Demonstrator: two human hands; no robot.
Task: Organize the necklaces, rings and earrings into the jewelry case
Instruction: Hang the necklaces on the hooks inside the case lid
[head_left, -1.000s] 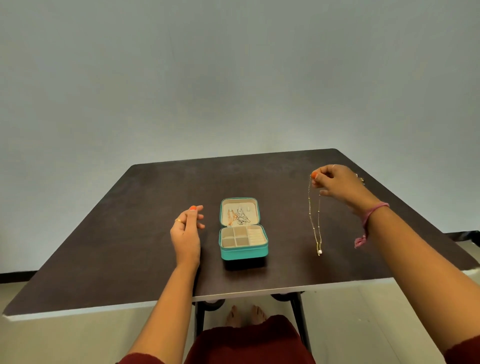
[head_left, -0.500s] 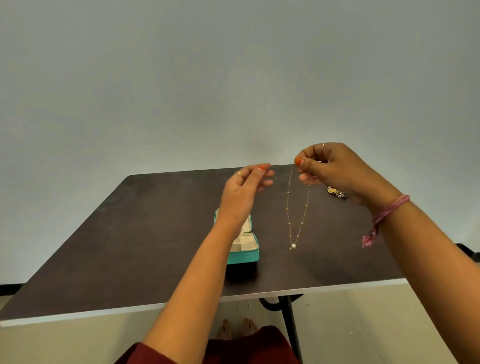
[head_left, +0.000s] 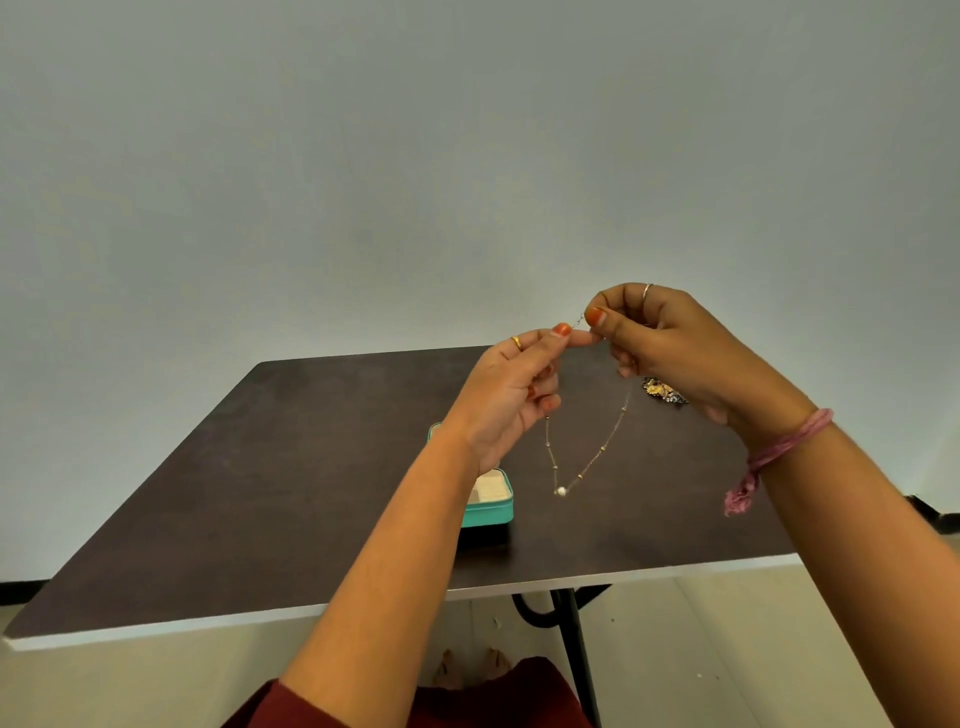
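A thin gold necklace (head_left: 597, 457) with a small white pearl at its lowest point hangs in a loop above the dark table (head_left: 291, 467). My right hand (head_left: 670, 343) pinches its top end, raised in front of the wall. My left hand (head_left: 514, 389) meets it there and pinches the chain's other end at the clasp. The teal jewelry case (head_left: 493, 512) lies open on the table below my left forearm, which hides most of it; a cream compartment shows.
A small pile of colourful jewelry (head_left: 665, 392) lies on the table behind my right hand. The table's pale front edge (head_left: 675, 571) runs across the lower view, with a black leg (head_left: 576, 649) beneath it. My feet show under the table.
My left hand rose from beside the case to the necklace's top and took hold of it. My right hand lifted the necklace higher and toward the middle.
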